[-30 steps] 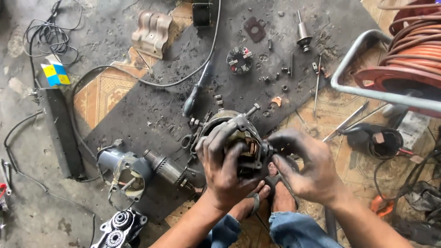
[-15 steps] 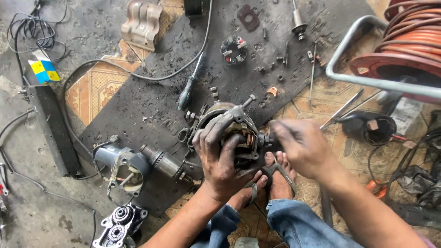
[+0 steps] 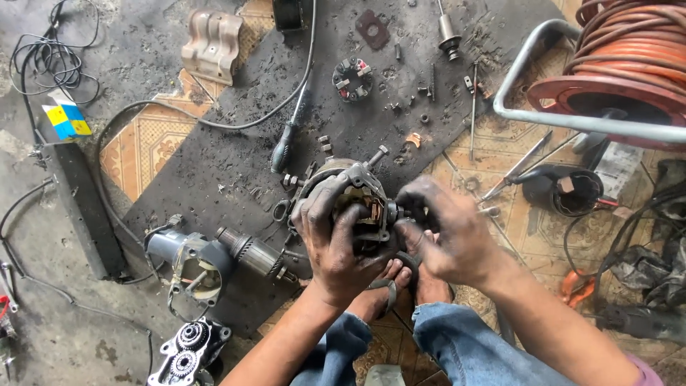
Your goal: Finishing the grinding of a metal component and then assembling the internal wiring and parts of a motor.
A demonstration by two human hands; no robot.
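Both hands are black with grease and cover much of the round metal motor housing (image 3: pixel 348 194) that sits upright on the dark mat (image 3: pixel 214 171), just beyond the person's two feet. The left hand (image 3: pixel 336 243) is wrapped over the near and left side of the housing, its fingers curled around the rim and pressed against the casing, so the lower half of the part is hidden. The right hand (image 3: pixel 446 232) meets it from the right; its fingertips are drawn together at a small piece on the housing's right edge (what exactly they pinch is too dark and too covered to make out). A glimpse of copper shows inside the housing between the two hands.

Left of the hands lies one grey power tool body (image 3: pixel 189 261) with its armature sticking out, and a gear case (image 3: pixel 187 352) with two visible gears is cut off by the near edge. One black-handled screwdriver (image 3: pixel 286 139) lies on the mat beyond the housing, with one round brush holder (image 3: pixel 352 78) farther off. Small bolts and springs are scattered around it, too many and too small to count. At far right one reel of orange cable (image 3: pixel 629 50) is cropped by the frame.
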